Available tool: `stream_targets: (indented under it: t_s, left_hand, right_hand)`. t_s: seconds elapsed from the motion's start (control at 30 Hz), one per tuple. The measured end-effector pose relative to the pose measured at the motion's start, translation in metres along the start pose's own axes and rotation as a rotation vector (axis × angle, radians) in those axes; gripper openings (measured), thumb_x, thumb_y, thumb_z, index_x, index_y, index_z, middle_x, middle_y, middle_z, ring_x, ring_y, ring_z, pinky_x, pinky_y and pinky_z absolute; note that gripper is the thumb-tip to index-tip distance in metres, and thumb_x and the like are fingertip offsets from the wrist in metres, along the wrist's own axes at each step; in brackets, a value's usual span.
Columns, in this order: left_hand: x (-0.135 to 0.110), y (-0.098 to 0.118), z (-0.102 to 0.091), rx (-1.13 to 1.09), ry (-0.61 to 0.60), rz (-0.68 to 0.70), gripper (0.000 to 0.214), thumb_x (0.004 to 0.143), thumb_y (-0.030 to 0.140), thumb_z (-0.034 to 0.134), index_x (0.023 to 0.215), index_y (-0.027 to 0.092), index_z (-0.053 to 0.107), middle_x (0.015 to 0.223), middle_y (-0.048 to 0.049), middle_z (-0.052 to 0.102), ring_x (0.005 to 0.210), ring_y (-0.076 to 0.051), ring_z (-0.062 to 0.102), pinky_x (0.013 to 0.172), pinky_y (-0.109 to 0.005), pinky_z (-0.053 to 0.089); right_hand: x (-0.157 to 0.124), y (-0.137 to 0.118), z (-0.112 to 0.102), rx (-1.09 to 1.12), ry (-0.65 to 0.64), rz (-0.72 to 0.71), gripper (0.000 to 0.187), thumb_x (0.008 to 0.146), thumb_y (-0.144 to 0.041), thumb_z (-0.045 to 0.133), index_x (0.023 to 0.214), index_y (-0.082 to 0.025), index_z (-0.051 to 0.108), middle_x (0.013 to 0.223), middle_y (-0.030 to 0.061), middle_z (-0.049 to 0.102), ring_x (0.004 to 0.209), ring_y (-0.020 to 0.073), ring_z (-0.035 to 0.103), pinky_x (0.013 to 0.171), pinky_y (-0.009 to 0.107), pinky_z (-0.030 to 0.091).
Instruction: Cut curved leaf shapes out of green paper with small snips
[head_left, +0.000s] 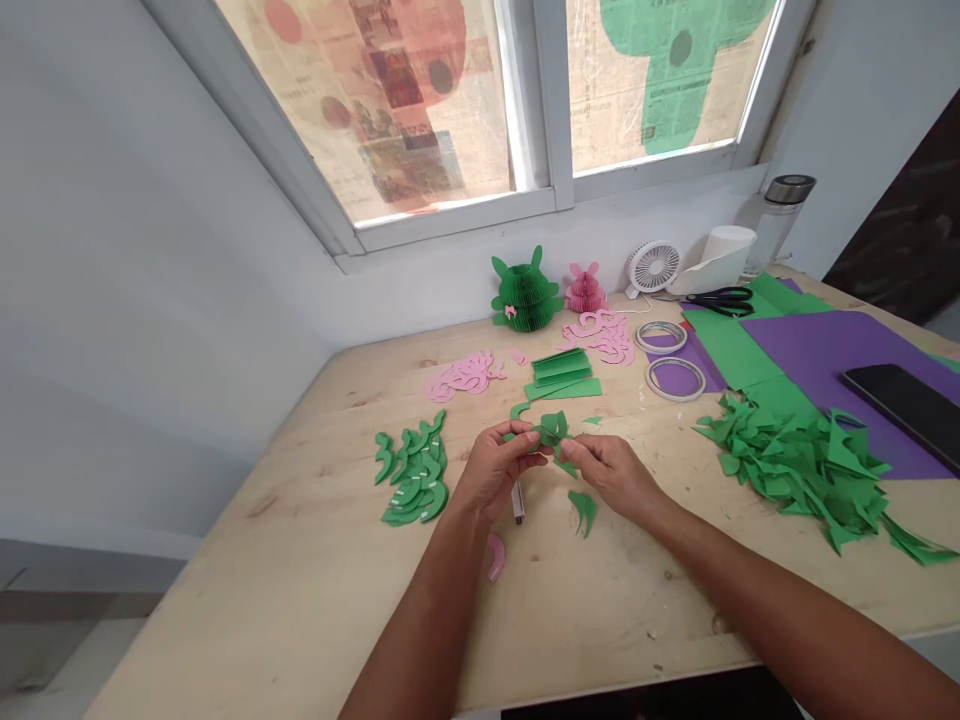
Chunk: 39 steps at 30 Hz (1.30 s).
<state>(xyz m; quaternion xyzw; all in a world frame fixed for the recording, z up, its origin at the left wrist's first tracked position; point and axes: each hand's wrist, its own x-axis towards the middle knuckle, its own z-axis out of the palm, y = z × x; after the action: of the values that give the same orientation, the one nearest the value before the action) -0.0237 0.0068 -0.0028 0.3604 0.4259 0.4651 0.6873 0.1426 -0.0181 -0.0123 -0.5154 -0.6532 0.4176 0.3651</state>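
Both of my hands meet over the middle of the wooden table (300, 600). My left hand (491, 470) and my right hand (611, 470) pinch a small folded green paper piece (553, 430) between their fingertips. A loose curved green cut-out (583, 510) lies just below my right hand. Under my left wrist a pink curved piece (495, 557) and a thin pen-like stick (517, 502) rest on the table. To the left lies a pile of green curved cut-outs (412, 470).
Pink cut-outs (461, 377), a stack of folded green strips (562, 372), two tape rolls (675, 378), green scraps (810, 465), purple and green sheets (825, 345), a phone (911, 405), scissors (720, 298), a small fan (652, 267), a bottle (780, 215) and two paper honeycomb figures (525, 295) fill the far side.
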Motion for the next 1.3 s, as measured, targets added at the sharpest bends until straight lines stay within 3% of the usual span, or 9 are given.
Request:
stream_targets:
  t_s: [0.27,0.87,1.0,1.2,1.3]
  left_hand:
    - [0.0,0.0,0.0,0.028,0.016,0.018,0.024,0.055,0.024,0.078,0.067,0.013,0.06,0.063,-0.0032,0.065,0.059,-0.015,0.063,0.059,-0.026,0.049]
    - [0.0,-0.001,0.003,0.079,0.043,0.077,0.025,0.055,0.028,0.078,0.067,0.013,0.061,0.058,-0.0022,0.064,0.057,-0.015,0.062,0.06,-0.027,0.048]
    - [0.0,-0.001,0.004,0.062,0.049,0.075,0.025,0.055,0.026,0.078,0.068,0.014,0.061,0.058,-0.0011,0.063,0.058,-0.015,0.062,0.059,-0.026,0.048]
    - [0.0,0.0,0.004,0.036,0.07,0.07,0.024,0.055,0.025,0.078,0.067,0.014,0.061,0.058,-0.0003,0.062,0.057,-0.014,0.062,0.059,-0.026,0.048]
    - [-0.001,0.001,0.001,0.002,0.026,0.061,0.022,0.058,0.024,0.077,0.069,0.014,0.061,0.061,-0.0009,0.063,0.058,-0.014,0.063,0.061,-0.027,0.048]
  right_hand:
    - [0.003,0.003,0.002,0.288,-0.078,0.154,0.045,0.081,-0.054,0.044,0.068,-0.015,0.062,0.039,-0.0084,0.025,0.037,0.0077,0.024,0.039,0.022,0.018]
    - [-0.002,-0.01,-0.004,0.658,-0.126,0.337,0.043,0.078,-0.056,0.049,0.074,-0.015,0.061,0.039,-0.0094,0.03,0.033,0.005,0.017,0.035,0.021,0.011]
    - [-0.001,-0.011,-0.005,0.728,-0.049,0.311,0.043,0.077,-0.056,0.051,0.076,-0.015,0.061,0.041,-0.0094,0.03,0.035,0.005,0.015,0.036,0.021,0.01]
    - [0.003,-0.01,-0.008,0.711,0.212,0.266,0.043,0.074,-0.058,0.054,0.074,-0.016,0.057,0.042,-0.0085,0.032,0.036,0.0054,0.019,0.036,0.021,0.011]
    - [0.004,-0.009,-0.01,0.665,0.216,0.276,0.043,0.073,-0.059,0.055,0.072,-0.016,0.057,0.042,-0.0084,0.032,0.036,0.0054,0.02,0.036,0.021,0.011]
